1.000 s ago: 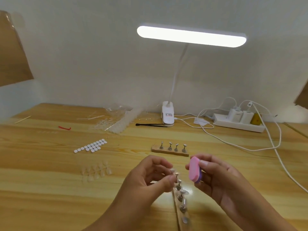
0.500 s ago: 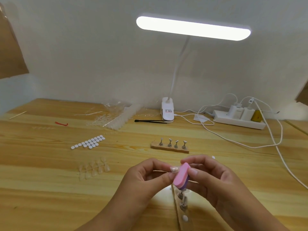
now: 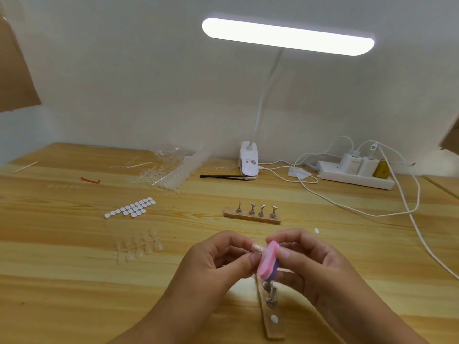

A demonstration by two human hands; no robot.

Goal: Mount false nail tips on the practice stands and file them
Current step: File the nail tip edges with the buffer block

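Centrally, two hands held close together above a pale wooden table (image 3: 74, 281). At the left hand (image 3: 218, 259), thumb and forefinger curled, pinching one clear false nail tip (image 3: 257, 247). At the right hand (image 3: 310, 266), fingers wrapped round one pink-and-purple buffer block (image 3: 268, 260), its pink face against the tip's side.

Directly below, one near stand base (image 3: 272, 319) of wood, end-on, showing at least two metal holders and one white pad; upper end hidden by the hands. Farther back, one far stand base (image 3: 252, 218) carrying four metal holders.

To the left, one sheet of adhesive pads (image 3: 131, 208), too small to count surely, and one sprue of clear tips (image 3: 139, 247). Just right of the hands, one stray pad (image 3: 316, 230).

Along the back edge: one clear bag of tips (image 3: 169, 170), one red scrap (image 3: 90, 180), one wooden stick (image 3: 25, 167), one pair of black tweezers (image 3: 223, 176), one clip-on lamp (image 3: 249, 165) with lit bar, one power strip (image 3: 355, 178) holding three plugs, white cables trailing right.

Behind, plain white wall, brown panels at both edges.
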